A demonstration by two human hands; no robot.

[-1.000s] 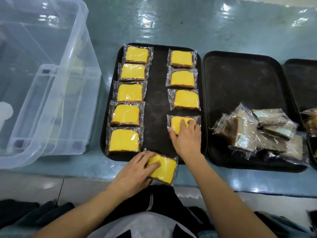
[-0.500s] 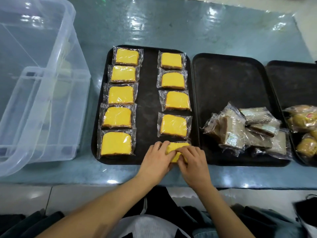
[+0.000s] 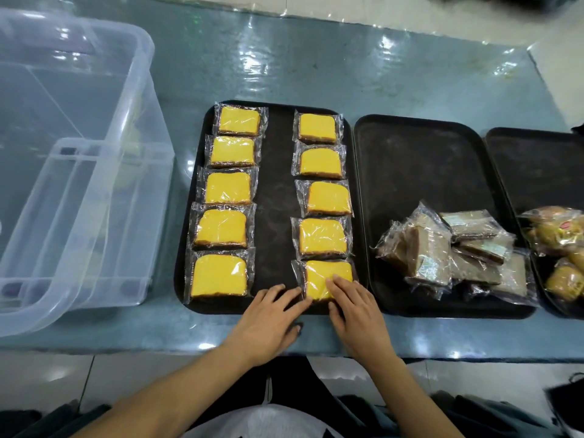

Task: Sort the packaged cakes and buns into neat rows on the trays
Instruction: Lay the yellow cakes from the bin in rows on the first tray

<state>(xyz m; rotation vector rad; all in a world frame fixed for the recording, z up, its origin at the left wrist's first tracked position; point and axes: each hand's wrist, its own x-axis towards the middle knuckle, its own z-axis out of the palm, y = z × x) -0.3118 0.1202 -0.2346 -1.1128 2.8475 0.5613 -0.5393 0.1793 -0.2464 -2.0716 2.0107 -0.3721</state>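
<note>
Since half a second ago, fifth yellow cake now lies flat, ending left tray's right row, lower centre frame. Left hand and right hand, fingers straight, press its near edge. Middle tray holds heaped brown cakes, rightward, long axes mixed, right hand nearer. Right tray: buns.

Person: bare forearms, no sleeves visible; hands, left and right, ungloved. Garment: black with a white-grey front panel.

The tenth yellow cake now lies flat on the tray — both hands flattened.
</note>
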